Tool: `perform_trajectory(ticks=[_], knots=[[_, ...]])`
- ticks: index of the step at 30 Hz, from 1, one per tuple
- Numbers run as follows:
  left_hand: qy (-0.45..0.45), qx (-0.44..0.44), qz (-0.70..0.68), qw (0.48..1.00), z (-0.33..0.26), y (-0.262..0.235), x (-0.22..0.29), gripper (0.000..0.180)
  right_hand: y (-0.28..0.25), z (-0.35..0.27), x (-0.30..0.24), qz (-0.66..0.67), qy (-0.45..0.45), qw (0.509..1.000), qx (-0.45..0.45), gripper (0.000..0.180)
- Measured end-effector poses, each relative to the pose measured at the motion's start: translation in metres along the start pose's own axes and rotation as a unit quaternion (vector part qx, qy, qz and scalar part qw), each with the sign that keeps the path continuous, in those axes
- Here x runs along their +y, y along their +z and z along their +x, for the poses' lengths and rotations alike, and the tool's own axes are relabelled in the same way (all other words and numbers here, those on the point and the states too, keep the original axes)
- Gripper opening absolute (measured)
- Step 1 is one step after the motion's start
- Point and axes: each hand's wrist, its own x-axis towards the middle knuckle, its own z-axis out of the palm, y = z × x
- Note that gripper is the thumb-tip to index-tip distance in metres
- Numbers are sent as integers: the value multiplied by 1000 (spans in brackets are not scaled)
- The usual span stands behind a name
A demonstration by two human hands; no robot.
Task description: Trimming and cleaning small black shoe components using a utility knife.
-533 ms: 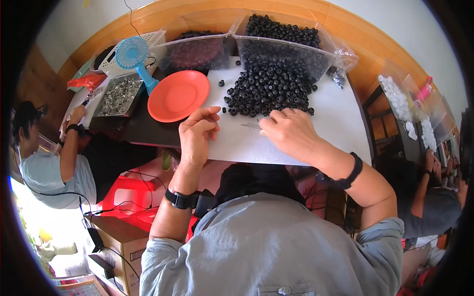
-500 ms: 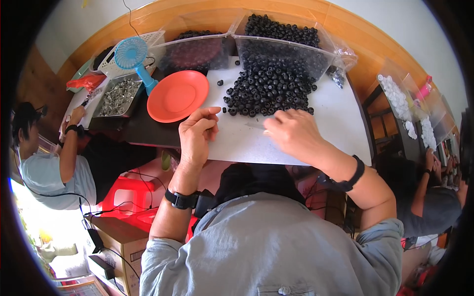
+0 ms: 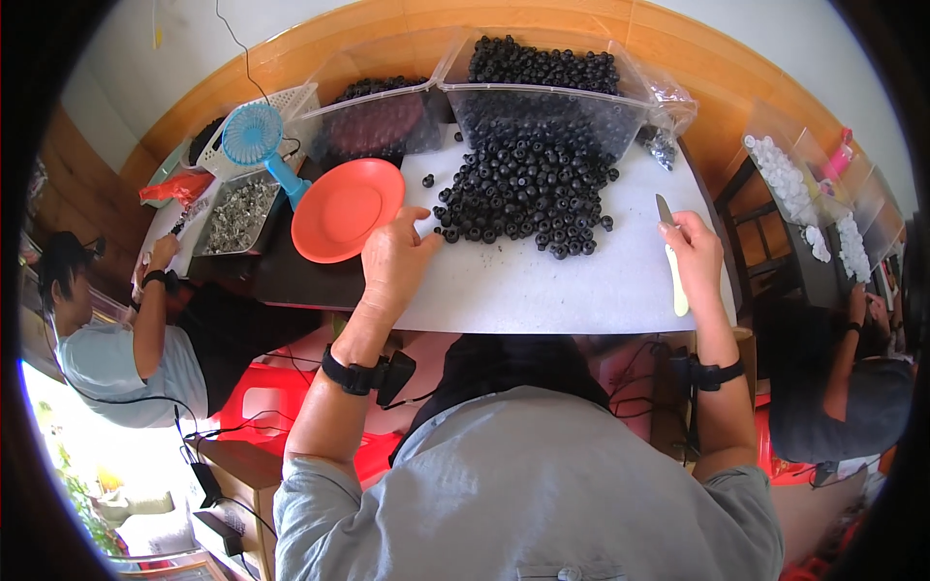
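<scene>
1. While the right hand grips a pale-handled knife, the blade points away from the body, its long axis slanting slightly left.
2. Beads (black, heaped on the white sheet) lie left of the knife, well apart from it.
3. The left hand is nearer: thumb and forefinger stand spread, with the beads just to their right; any contact is hard to tell.
</scene>
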Motion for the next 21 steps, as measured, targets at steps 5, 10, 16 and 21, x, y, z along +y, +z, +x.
perform_trajectory(ticks=[5, 10, 16, 21], knots=[[-11, -33, 43, 998, 2, 5, 0, 26, -1, -8, -1, -31, -10, 999, -11, 25], [40, 26, 45, 998, 0, 10, 1, 20, -3, -9, -4, -63, -39, 997, 5, 24], [101, 36, 65, 992, 3, 11, -7, 14, 2, -6, -11, -120, -58, 991, -12, 23], [70, 22, 63, 995, 2, 9, -8, 14, 7, -3, -38, -255, -60, 959, -107, 23]])
